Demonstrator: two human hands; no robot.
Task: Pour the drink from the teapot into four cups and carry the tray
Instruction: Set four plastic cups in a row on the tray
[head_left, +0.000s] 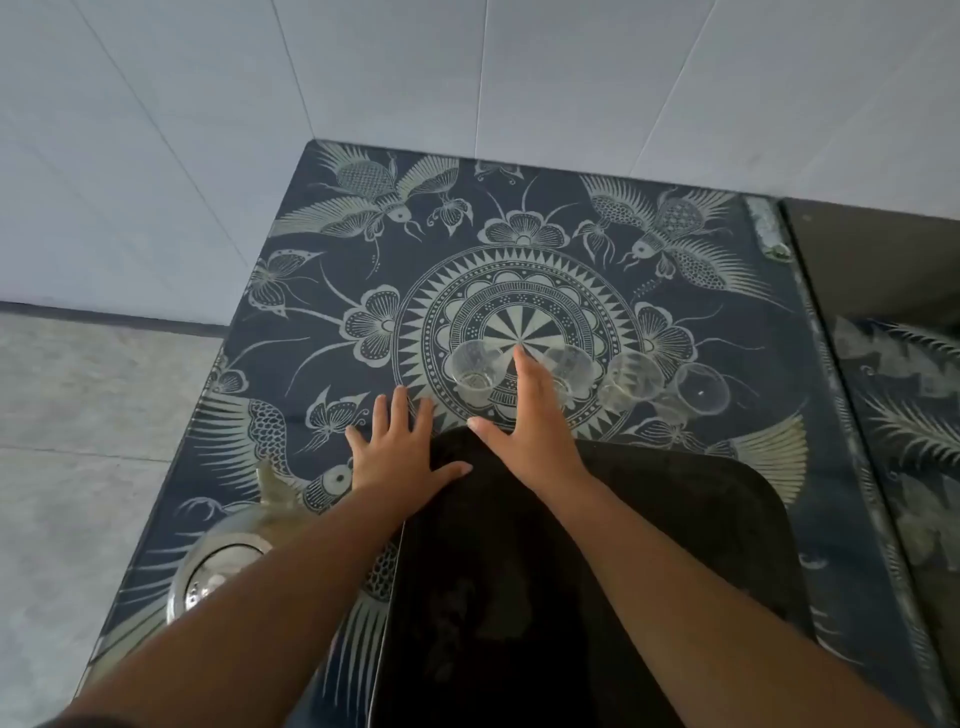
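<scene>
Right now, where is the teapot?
In the head view the teapot stands at the lower left on the patterned table, just left of the black tray, partly hidden under the left forearm.

The left forearm (291, 597) is covering most of the teapot (223, 564) at the near left, leaving only its top showing. The black tray (701, 519) is running off the bottom edge, and the right hand (530, 415) is hiding part of one cup (576, 364).
</scene>
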